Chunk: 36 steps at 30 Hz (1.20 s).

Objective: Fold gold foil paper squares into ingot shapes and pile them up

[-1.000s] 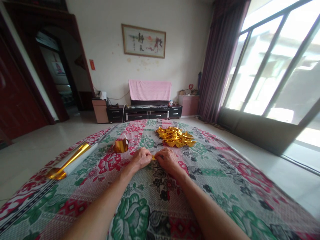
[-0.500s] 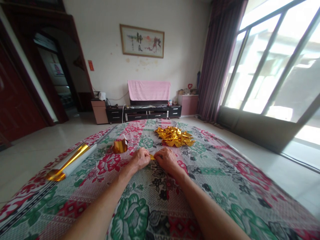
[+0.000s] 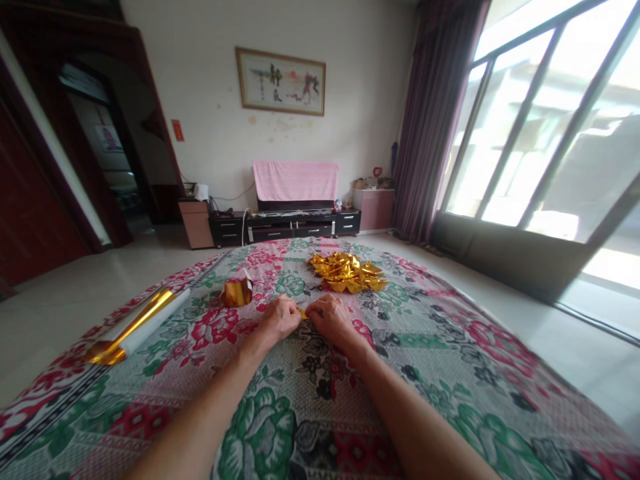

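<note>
My left hand [image 3: 281, 318] and my right hand [image 3: 331, 319] meet at the middle of a floral cloth [image 3: 310, 393], both pinching a small piece of gold foil paper [image 3: 302, 313] that barely shows between the fingers. Just beyond them lies a pile of folded gold foil pieces [image 3: 347, 272]. To the left of my left hand sits a small gold foil roll [image 3: 236, 292]. Further left lies a long roll of gold foil on white backing [image 3: 134, 324].
The floral cloth covers a broad surface that falls away at its edges to a tiled floor [image 3: 70, 300]. A low dark TV cabinet [image 3: 287, 225] with a pink cover stands at the far wall. Large sliding windows [image 3: 545, 133] and a purple curtain are on the right.
Both hands stay pinched on the gold piece. The view has drifted slightly, so everything sits a little further left and up.
</note>
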Tool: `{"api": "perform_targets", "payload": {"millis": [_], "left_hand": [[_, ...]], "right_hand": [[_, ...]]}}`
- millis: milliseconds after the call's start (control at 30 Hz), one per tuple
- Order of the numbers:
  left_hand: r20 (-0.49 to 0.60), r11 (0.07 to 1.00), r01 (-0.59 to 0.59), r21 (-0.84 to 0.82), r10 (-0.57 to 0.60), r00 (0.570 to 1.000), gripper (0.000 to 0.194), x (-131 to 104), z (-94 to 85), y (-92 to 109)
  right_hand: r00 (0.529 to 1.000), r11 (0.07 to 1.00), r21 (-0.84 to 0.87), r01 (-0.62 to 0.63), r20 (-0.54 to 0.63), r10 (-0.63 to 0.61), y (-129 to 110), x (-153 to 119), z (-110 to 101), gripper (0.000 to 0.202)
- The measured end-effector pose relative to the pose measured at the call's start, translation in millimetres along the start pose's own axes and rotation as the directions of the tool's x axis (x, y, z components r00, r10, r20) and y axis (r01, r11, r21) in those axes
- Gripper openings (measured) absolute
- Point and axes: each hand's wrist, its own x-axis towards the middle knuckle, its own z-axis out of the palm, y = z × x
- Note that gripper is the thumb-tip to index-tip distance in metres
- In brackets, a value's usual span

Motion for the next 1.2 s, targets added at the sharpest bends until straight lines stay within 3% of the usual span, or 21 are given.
{"api": "perform_targets", "payload": {"millis": [333,500,867,1200], "left_hand": [[-0.083,0.999,-0.025,-0.021,0.023,0.996,0.019,-0.1,7.2,-0.3],[-0.108,1.000,-0.011,0.000,0.011,0.994,0.010,-1.4,6.2,-0.9],[-0.068,0.994,-0.061,-0.096,0.055,0.996,0.012,1.6,5.9,-7.3],[-0.063,0.992,-0.084,-0.096,0.079,0.995,0.015,3.5,10.1,-11.6]], "right_hand": [[1.000,1.000,0.018,0.012,-0.005,-0.012,2.1,1.5,1.6,0.022],[1.000,0.999,0.032,0.021,-0.010,-0.020,0.9,0.5,-0.6,0.021],[0.999,0.999,0.035,0.025,-0.024,-0.024,3.0,0.2,2.7,0.021],[0.996,0.997,-0.011,-0.077,-0.047,0.077,-8.6,-1.7,-0.2,0.023]]}}
